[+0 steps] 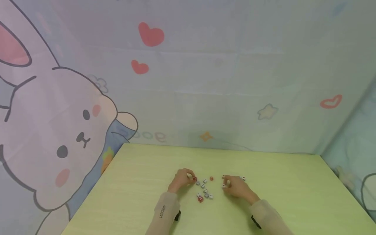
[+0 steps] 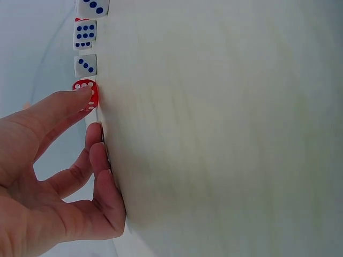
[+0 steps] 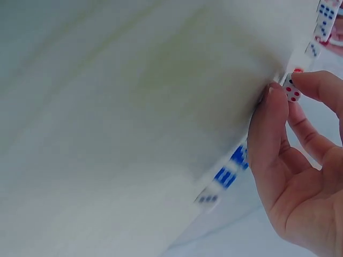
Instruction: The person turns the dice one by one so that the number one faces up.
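My left hand [image 1: 180,180] is at the left edge of a loose group of dice, its thumb and a finger pinching a red die [image 1: 195,179] with white pips. White dice [image 2: 86,65] with blue pips appear beyond it in the left wrist view. On the other side, my right hand [image 1: 236,186] pinches a white die [image 3: 292,92] between thumb and fingertip; red pips show on one face. Between the hands lie several white dice [image 1: 205,191] and a small red die [image 1: 211,178]. A larger red die [image 1: 200,198] sits nearest me, against a white one.
More dice [image 1: 243,178] lie just past the right hand, partly hidden by it. The yellow-green table [image 1: 288,186] extends to both sides. Behind it hangs a cloth backdrop [image 1: 205,81] printed with hearts and a rabbit.
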{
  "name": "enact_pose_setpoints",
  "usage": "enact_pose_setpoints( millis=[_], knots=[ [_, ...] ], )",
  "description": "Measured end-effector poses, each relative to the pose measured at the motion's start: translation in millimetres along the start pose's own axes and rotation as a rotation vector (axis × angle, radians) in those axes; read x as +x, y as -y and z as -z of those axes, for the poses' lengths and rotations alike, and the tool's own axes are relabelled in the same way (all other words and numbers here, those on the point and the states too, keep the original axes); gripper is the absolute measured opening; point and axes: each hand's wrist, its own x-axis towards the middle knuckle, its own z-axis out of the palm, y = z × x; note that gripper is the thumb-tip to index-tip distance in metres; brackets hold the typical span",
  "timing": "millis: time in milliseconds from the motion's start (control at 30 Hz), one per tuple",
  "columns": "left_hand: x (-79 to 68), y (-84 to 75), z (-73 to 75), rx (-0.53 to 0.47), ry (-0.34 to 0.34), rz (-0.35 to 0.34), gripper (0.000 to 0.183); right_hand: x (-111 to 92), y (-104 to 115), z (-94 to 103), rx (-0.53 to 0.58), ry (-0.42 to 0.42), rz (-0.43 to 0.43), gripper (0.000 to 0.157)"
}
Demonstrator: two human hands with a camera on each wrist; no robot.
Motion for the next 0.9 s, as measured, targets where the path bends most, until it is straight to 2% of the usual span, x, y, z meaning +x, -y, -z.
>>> enact_pose_setpoints(
  millis=[133, 300, 533, 900],
  knots=[
    [1.1, 0.4, 2.5, 0.002, -0.006, 0.002, 0.012, -5.1, -8.4, 12.6, -0.005, 0.008, -0.05, 0.009],
    [1.8, 0.1, 4.5, 0.007, -0.007, -0.003, 0.012, -11.9, -22.4, 24.8, -0.028, -0.015, -0.067, 0.009],
    [2.1, 3.0, 2.1, -0.003, -0.003, -0.016, 0.012, -19.7, -38.4, 39.2, -0.029, -0.039, -0.155, 0.011],
    [-2.0, -1.2, 1.0, -0.029, 0.004, -0.012, 0.012, -18.8, -59.4, 56.9, -0.018, -0.026, -0.16, 0.013]
  ],
)
